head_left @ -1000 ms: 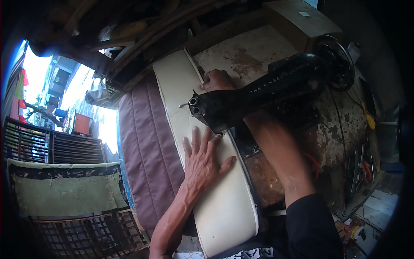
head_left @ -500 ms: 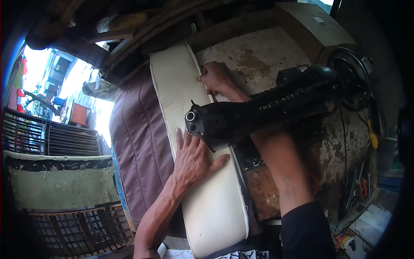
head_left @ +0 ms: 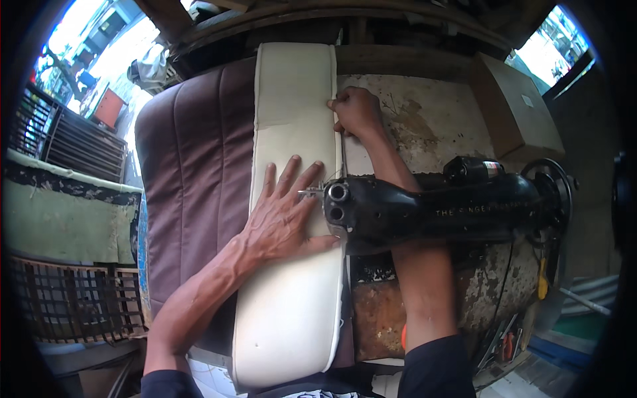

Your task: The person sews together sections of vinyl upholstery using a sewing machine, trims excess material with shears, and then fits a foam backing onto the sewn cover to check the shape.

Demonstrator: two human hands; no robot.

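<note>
A long padded cream vinyl panel (head_left: 292, 99) with a corded edge runs lengthwise under the head of a black sewing machine (head_left: 424, 209). Beside it on the left spreads maroon quilted cover material (head_left: 192, 139). My left hand (head_left: 282, 219) lies flat on the panel, fingers spread, its thumb reaching toward the machine's needle area. That area is hidden behind the machine head. Passing beneath the machine's arm, my right arm reaches to the far side. There my right hand (head_left: 358, 113) pinches the panel's right edge between thumb and fingers.
The worn, stained table top (head_left: 411, 126) shows behind the machine. A cardboard-coloured box (head_left: 514, 106) stands at its far right. The handwheel (head_left: 554, 199) is at the machine's right end. Pliers (head_left: 508, 345) and other tools lie at lower right. A slatted rack (head_left: 86, 139) stands far left.
The view has turned, so the machine and panel appear straighter. My left hand has slid farther up the panel, its fingers now more spread. My right hand keeps its pinch on the edge.
</note>
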